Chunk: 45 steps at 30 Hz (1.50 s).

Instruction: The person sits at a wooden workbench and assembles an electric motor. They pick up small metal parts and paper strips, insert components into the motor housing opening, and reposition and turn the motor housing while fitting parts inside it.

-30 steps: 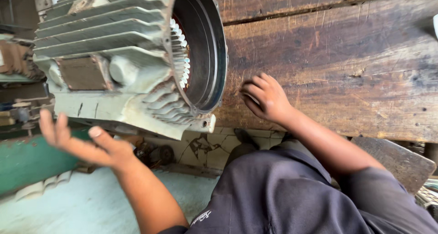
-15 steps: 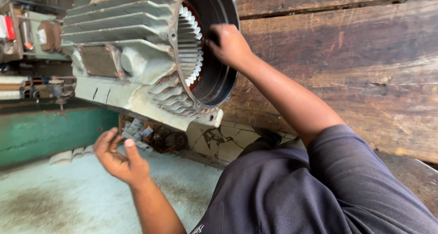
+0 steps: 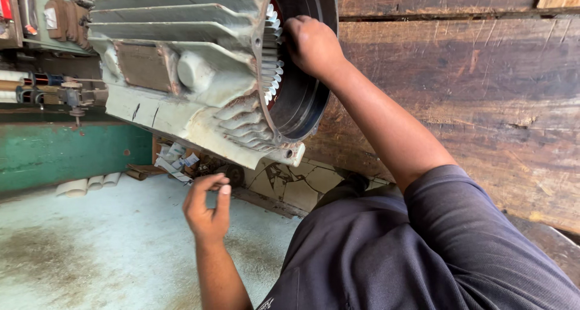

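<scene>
Grey motor housing [image 3: 199, 74] | right hand [image 3: 311, 44] fingers at its open rim

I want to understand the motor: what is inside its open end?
Inside the motor housing, a ring of pale slot teeth lines the opening. The right hand reaches in and covers part; deeper inside is dark.

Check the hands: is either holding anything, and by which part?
Right hand reaches inside the motor housing opening; grip cannot be told. Left hand holds nothing visible.
</scene>
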Motion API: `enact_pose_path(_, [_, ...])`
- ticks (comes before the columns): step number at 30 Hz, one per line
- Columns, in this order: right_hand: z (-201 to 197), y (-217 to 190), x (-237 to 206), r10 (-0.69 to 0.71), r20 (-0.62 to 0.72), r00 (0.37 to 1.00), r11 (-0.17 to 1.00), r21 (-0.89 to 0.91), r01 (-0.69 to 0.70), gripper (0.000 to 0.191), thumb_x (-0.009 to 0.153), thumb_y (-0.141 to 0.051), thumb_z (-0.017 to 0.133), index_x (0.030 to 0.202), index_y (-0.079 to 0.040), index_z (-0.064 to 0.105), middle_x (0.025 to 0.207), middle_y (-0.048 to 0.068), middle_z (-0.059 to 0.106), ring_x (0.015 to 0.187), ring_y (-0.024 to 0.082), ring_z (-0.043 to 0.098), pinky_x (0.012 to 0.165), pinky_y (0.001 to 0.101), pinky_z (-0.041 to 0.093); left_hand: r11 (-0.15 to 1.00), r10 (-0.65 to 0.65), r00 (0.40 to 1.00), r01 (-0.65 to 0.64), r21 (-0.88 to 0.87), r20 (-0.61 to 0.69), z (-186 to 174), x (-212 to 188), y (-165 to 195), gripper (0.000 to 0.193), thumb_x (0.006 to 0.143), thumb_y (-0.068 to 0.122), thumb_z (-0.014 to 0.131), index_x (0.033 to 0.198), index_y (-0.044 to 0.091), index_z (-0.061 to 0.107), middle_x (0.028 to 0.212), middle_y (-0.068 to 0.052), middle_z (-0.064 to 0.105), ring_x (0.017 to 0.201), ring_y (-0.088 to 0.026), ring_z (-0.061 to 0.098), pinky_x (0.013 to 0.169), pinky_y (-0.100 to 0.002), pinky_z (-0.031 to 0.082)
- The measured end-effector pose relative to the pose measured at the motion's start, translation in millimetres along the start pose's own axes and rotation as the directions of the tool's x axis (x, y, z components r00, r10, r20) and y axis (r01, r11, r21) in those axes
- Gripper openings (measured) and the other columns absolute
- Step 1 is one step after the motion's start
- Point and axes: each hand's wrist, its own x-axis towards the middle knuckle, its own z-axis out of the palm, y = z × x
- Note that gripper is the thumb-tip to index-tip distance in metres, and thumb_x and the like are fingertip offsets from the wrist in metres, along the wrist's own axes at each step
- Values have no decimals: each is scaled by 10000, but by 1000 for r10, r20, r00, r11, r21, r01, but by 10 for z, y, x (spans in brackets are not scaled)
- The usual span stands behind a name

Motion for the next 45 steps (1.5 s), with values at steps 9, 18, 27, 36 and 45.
enact_pose_path(9, [104,129,5,-189,119,975,913,-344,219,274,901,-281,731,987,-37,640,959,145,699,737,287,705,581,394,533,995,29,973,-5,-103,230,385,-120,-109,158,916,59,721,1072,40,708,1012,-100,757,932,-185,752,788,-302,647])
enact_pose_path(18, [155,-74,27,19,9,1000,984,-179,-17,304,830,-255,796,960,-44,620,870,154,677,773,383,681,625,481,540,996,26,954,1,-89,298,396,-78,262,175,900,53,725,1069,13,702,993,-106,739,928,-235,743,834,-339,596])
enact_pose_path(27, [-1169,-1424,-760,34,-426,904,999,32,-23,82,1076,-28,738,1053,-4,664,940,149,663,826,262,646,700,352,500,949,52,977,16,-315,206,-264,88,-172,158,915,24,700,1072,3,693,976,-101,737,847,-183,726,753,-308,583])
enact_pose_path(36, [786,-3675,-442,-690,229,686,723,192,663,243,929,-164,766,1122,-33,698,1019,82,644,816,251,654,692,379,515,713,320,946,-210,-669,44,-1296,601,-1769,119,990,81,650,1098,30,662,1011,-86,711,940,-187,706,851,-303,561])
enact_pose_path(45, [2563,-4149,298,-175,372,912,918,-274,288,354,828,-213,808,1127,-60,695,1064,152,621,975,382,608,867,498,535,667,189,971,-18,-745,145,-1486,1782,-3379,135,1009,161,660,1039,32,689,933,-58,715,866,-110,669,773,-287,534])
